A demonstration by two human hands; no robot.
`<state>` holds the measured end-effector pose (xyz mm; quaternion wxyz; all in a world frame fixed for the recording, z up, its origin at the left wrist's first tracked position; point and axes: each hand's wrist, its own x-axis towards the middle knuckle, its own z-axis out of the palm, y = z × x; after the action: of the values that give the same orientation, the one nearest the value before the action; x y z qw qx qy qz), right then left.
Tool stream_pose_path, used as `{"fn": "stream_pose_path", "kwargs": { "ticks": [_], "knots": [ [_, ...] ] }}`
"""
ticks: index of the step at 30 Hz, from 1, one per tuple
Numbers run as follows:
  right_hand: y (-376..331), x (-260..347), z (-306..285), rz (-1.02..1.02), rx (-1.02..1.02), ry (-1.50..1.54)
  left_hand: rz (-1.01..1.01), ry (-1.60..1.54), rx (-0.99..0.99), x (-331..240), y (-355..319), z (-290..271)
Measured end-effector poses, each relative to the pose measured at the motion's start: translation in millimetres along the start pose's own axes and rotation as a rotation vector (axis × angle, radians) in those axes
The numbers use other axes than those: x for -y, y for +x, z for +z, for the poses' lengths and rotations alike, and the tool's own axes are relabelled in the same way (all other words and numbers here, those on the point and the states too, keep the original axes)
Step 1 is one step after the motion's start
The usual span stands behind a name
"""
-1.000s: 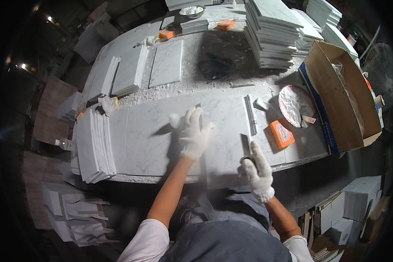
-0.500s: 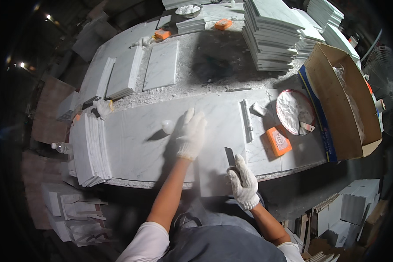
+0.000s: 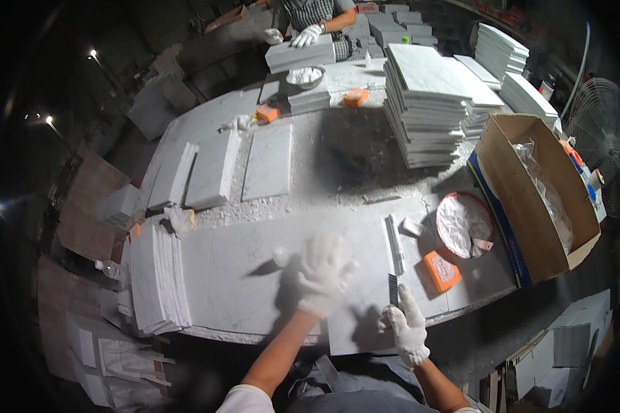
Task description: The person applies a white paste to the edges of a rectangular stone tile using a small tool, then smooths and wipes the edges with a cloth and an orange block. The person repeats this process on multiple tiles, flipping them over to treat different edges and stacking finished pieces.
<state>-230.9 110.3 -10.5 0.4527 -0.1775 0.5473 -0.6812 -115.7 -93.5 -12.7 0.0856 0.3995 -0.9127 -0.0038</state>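
My left hand (image 3: pixel 324 274), in a white glove, lies flat with fingers spread on a white marble slab (image 3: pixel 248 282) on the workbench; it is blurred by motion. My right hand (image 3: pixel 406 329), also gloved, grips a small dark flat blade-like tool (image 3: pixel 393 289) that stands upright at the near right corner of the slab. A narrow marble strip (image 3: pixel 394 242) lies just beyond that tool.
A stack of white tiles (image 3: pixel 160 275) stands at the left, a tall tile stack (image 3: pixel 426 103) at the back right. A round dish of white paste (image 3: pixel 463 224), an orange block (image 3: pixel 442 270) and an open cardboard box (image 3: pixel 530 193) sit right. Another person's gloved hands (image 3: pixel 304 34) work far back.
My left hand has slid along the slab, now blurred. My right hand with the tool stays at the slab's near right corner. The view has tilted up, showing the far end of the bench.
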Motion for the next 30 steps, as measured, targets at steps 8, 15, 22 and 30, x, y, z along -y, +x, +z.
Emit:
{"fn": "stream_pose_path", "kwargs": {
  "ticks": [8,15,22,30],
  "knots": [
    [8,32,-16,0.175,0.023,0.027,0.033,-0.071,-0.183,-10,-15,5],
    [26,32,-16,0.053,0.026,-0.040,0.120,-0.334,-0.314,-11,-55,-12],
    [38,40,-3,0.162,0.036,-0.227,0.030,-0.365,-0.374,-2,-87,-8],
    [64,22,9,-0.006,0.099,-0.590,0.053,-0.361,-0.415,-3,-86,-11]
  ]
}}
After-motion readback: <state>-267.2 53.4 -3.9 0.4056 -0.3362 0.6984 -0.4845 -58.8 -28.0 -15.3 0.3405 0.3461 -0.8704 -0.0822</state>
